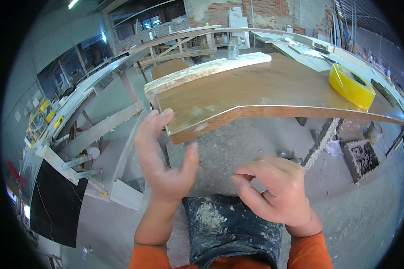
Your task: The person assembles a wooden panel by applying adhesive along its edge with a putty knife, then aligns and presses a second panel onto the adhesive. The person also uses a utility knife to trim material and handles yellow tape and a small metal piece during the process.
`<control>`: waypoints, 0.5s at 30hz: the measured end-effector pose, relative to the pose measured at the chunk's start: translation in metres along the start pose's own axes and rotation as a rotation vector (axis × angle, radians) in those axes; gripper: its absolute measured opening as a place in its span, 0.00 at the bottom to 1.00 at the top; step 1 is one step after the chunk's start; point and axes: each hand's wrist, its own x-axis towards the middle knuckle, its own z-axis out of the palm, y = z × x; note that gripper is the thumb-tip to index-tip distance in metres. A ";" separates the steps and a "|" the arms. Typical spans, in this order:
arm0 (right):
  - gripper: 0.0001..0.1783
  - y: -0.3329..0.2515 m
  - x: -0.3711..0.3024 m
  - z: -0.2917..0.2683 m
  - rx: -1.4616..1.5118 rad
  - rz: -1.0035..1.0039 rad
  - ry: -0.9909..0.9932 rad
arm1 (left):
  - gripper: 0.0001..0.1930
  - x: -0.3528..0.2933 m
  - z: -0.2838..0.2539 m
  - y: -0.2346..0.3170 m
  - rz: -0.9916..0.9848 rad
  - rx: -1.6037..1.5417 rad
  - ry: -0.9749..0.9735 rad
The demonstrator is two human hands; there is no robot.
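Observation:
A long brown board (265, 87) with a shiny edge lies across a work surface in front of me, a pale rough strip (206, 69) along its far side. My left hand (164, 157) is raised with fingers spread, its fingertips at the board's near left corner, holding nothing. My right hand (276, 190) hovers below the board's front edge with fingers curled and thumb pinched to forefinger; I cannot tell whether anything small is between them. A yellow tape roll (351, 85) rests on the board's right part.
A concrete floor (359, 215) lies below, with a box of rubble (361, 157) at right. Stone slabs, a black panel (54, 204) and tubes (78, 162) stand at left. Wooden frames and benches fill the back.

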 end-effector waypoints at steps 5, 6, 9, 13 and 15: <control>0.06 0.006 -0.009 0.003 0.040 0.038 0.012 | 0.39 0.019 -0.014 0.003 -0.003 0.035 -0.168; 0.06 0.007 -0.010 0.003 0.059 0.040 0.022 | 0.40 0.023 -0.018 0.003 0.023 0.111 -0.220; 0.08 0.016 -0.015 0.006 0.057 0.101 0.073 | 0.41 0.020 -0.012 0.000 0.110 0.054 -0.128; 0.13 0.028 -0.016 0.015 0.255 0.233 0.158 | 0.30 0.004 -0.030 -0.011 0.431 0.256 0.029; 0.14 0.030 -0.021 0.021 0.320 0.241 0.182 | 0.26 -0.001 -0.038 -0.004 0.489 0.404 -0.016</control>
